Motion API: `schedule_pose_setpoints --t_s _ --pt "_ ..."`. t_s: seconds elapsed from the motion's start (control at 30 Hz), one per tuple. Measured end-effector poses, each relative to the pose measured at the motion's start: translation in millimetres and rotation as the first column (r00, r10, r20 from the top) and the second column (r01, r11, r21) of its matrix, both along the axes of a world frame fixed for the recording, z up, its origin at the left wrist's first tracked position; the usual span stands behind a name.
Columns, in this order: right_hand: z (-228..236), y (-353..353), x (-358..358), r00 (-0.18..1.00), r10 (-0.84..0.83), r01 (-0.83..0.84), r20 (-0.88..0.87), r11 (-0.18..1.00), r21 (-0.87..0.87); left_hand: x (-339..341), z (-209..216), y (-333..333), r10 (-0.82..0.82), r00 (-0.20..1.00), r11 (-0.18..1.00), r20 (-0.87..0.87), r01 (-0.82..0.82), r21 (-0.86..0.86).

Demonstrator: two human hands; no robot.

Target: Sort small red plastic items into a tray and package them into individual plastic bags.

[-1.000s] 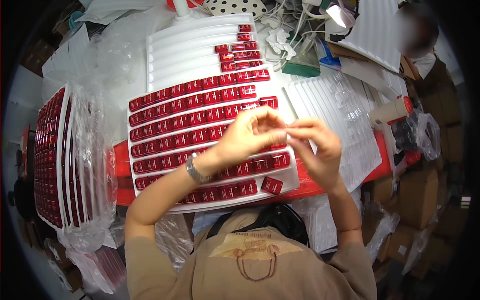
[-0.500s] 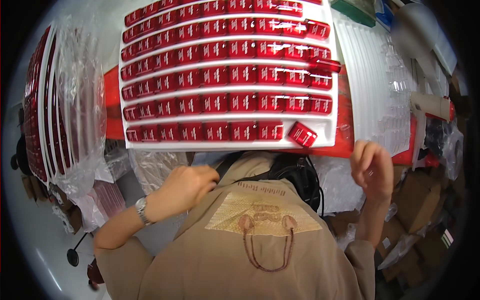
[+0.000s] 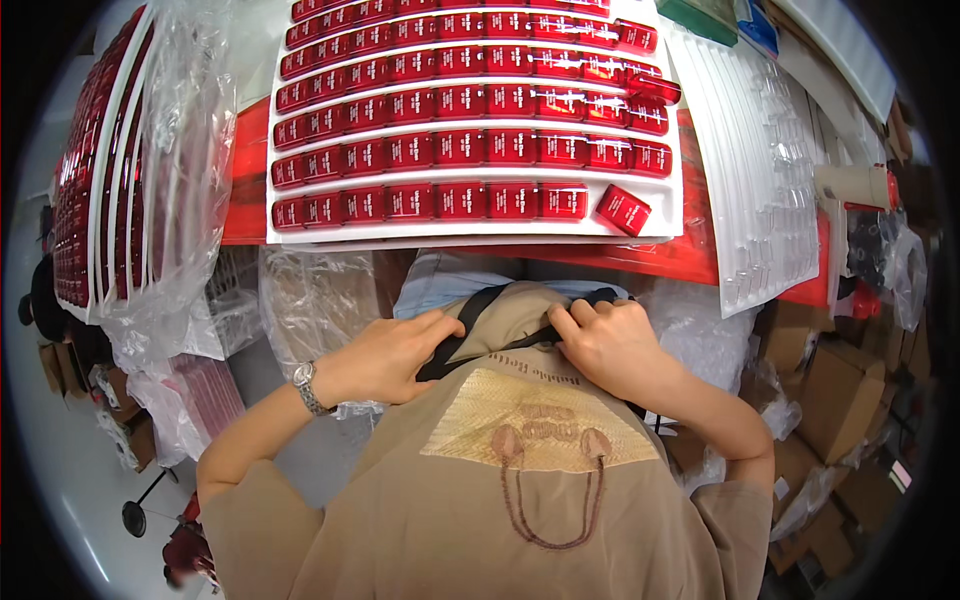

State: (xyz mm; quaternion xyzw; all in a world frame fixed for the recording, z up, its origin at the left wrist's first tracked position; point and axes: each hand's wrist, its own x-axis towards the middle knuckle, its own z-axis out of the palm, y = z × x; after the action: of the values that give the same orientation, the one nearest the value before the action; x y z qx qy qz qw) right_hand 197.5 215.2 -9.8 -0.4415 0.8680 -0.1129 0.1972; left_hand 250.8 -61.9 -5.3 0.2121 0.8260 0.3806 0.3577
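Observation:
Both hands are at my waist, in front of the brown T-shirt (image 3: 520, 420). My left hand (image 3: 390, 355), with a watch on its wrist, is closed around a black strap (image 3: 468, 332). On the other side my right hand (image 3: 605, 345) has its fingers curled over the strap's right part, by the shirt. Beyond my hands lies a white tray (image 3: 430, 236) with rows of small red boxes (image 3: 461, 200). One loose red box (image 3: 624, 210) sits askew at the near right corner of the tray. Another red box (image 3: 654, 88) lies on top of a row at the right edge.
The tray rests on a red-covered table (image 3: 640, 258). Clear plastic trays (image 3: 750, 190) stand to its right. Filled trays wrapped in clear film (image 3: 170, 170) stand at the left. Cardboard boxes (image 3: 840, 400) are on the floor at the right.
My right hand has come from the tray's near right corner down to the strap at my waist. My left hand has shifted slightly and grips the strap. The view has tilted downward.

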Motion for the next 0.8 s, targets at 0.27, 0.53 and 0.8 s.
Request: schedule_pose_setpoints --t_s 0.27,0.53,0.8 --pt "-14.0 -18.2 -18.1 0.967 0.250 -0.255 -0.047 0.943 -0.212 19.9 -32.0 17.6 0.450 0.887 0.880 0.101 -0.460 0.122" --pt "-8.9 -35.2 -23.0 0.911 0.410 -0.407 -0.041 0.880 -0.245 16.3 -35.6 -18.4 0.380 0.789 0.812 0.483 -0.535 0.235" --pt "-22.2 -2.0 -40.5 0.947 0.290 -0.225 0.134 0.904 -0.364 -11.1 -22.6 -34.1 0.101 0.374 0.252 0.922 -0.906 0.340"
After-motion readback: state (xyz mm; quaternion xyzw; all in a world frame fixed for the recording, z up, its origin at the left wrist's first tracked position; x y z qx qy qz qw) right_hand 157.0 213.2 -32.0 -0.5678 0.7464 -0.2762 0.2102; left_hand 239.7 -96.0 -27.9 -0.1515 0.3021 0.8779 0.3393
